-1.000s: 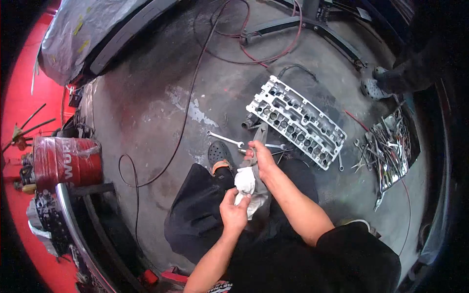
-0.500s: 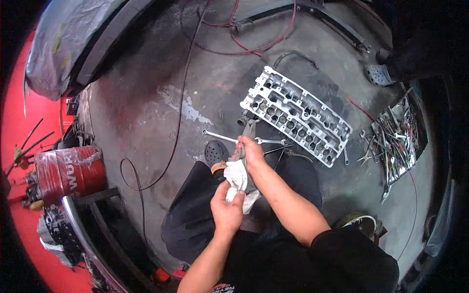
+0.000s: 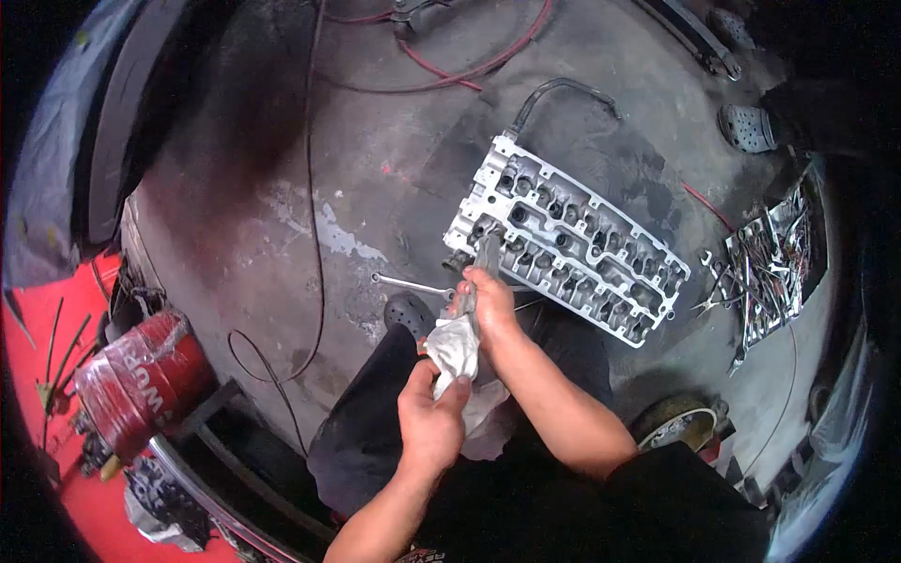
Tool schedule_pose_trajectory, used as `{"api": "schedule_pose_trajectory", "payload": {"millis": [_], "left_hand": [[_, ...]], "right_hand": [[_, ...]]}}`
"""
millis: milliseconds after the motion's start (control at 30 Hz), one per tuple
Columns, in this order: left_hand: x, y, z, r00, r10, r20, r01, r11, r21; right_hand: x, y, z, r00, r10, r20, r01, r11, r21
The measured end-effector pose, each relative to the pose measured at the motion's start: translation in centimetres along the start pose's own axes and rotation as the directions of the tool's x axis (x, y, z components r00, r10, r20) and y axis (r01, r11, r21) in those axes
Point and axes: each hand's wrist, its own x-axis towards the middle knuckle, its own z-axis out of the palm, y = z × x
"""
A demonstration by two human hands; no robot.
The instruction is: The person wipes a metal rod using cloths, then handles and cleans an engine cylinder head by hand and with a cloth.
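My left hand (image 3: 434, 420) pinches a crumpled white cloth (image 3: 452, 349) between thumb and fingers, low in front of my body. My right hand (image 3: 488, 305) is wrapped round a grey cloth (image 3: 486, 267) just above it, and the two cloths touch. The tip of the grey cloth reaches the near left edge of a silvery metal cylinder head (image 3: 572, 239) lying on the floor; whether it touches the metal I cannot tell. A wrench (image 3: 410, 284) lies on the floor left of my right hand.
A tray of tools (image 3: 771, 267) lies at the right, near another person's shoe (image 3: 748, 129). A red drum (image 3: 145, 380) stands at the left. A dark cable (image 3: 314, 216) and a red hose (image 3: 460, 77) cross the floor. A round container (image 3: 680, 427) sits at lower right.
The view has shifted, and the cylinder head now appears closer to my hands. The grey cloth's tip has come up to its near left edge. Both hands keep their hold on the cloths.
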Motion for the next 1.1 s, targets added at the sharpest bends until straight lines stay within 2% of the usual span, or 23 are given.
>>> {"api": "schedule_pose_trajectory", "payload": {"millis": [100,133,200,233,333,400,467,600,667,733,800,833,900,1033,1100], "left_hand": [[0.9,1.1,0.0,0.992,-0.127,0.022,0.129,0.957,-0.258],[1.1,1.2,-0.1,0.990,-0.141,0.023,0.143,0.958,-0.249],[1.6,1.3,-0.2,0.981,-0.192,0.034,0.193,0.931,-0.310],[1.8,1.2,-0.3,0.976,-0.217,0.029,0.216,0.934,-0.283],[2.2,1.4,-0.2,0.966,-0.255,0.034,0.250,0.905,-0.345],[2.3,2.1,-0.3,0.963,-0.267,0.029,0.262,0.912,-0.317],[2.5,2.9,0.0,0.975,-0.223,0.013,0.219,0.945,-0.242],[2.7,3.9,0.6,0.979,-0.203,0.002,0.201,0.971,-0.129],[2.6,4.5,0.6,0.984,-0.179,0.008,0.178,0.981,0.083],[2.7,5.0,1.2,0.989,-0.149,-0.009,0.149,0.982,0.112],[2.5,5.1,1.5,0.997,-0.074,0.006,0.070,0.960,0.270],[2.4,5.0,2.0,0.995,-0.094,-0.028,0.097,0.973,0.211],[2.3,5.0,2.7,0.995,-0.078,-0.055,0.090,0.964,0.252],[2.5,6.1,3.3,0.994,-0.045,-0.097,0.081,0.913,0.400],[2.7,6.1,3.5,0.993,-0.045,-0.105,0.083,0.917,0.389]], "right_hand": [[-0.4,-0.8,1.0,0.994,-0.004,-0.111,-0.006,0.996,-0.090],[0.4,-0.1,0.5,0.992,0.006,-0.123,-0.016,0.997,-0.082],[2.7,1.5,-0.8,0.986,-0.117,-0.119,0.092,0.975,-0.200],[2.5,1.4,-0.5,0.984,-0.115,-0.139,0.082,0.972,-0.222],[1.7,1.1,0.3,0.979,-0.111,-0.169,0.083,0.983,-0.164],[1.3,0.8,0.7,0.983,-0.077,-0.166,0.062,0.994,-0.091],[-0.2,-1.4,2.2,0.987,0.056,-0.150,-0.054,0.998,0.014],[0.0,-2.4,2.0,0.986,0.128,-0.109,-0.122,0.991,0.061],[0.2,-2.2,1.7,0.984,0.145,-0.100,-0.136,0.986,0.096],[0.6,-2.3,1.3,0.985,0.161,-0.064,-0.151,0.978,0.143],[0.5,-2.3,0.9,0.982,0.185,-0.032,-0.175,0.966,0.192],[0.7,-2.6,0.7,0.975,0.223,-0.016,-0.216,0.956,0.201],[0.8,-3.1,0.4,0.956,0.293,0.022,-0.291,0.933,0.211],[0.7,-3.6,1.0,0.963,0.269,0.004,-0.263,0.937,0.229],[1.3,-3.4,0.7,0.957,0.292,0.005,-0.285,0.929,0.235]]}}
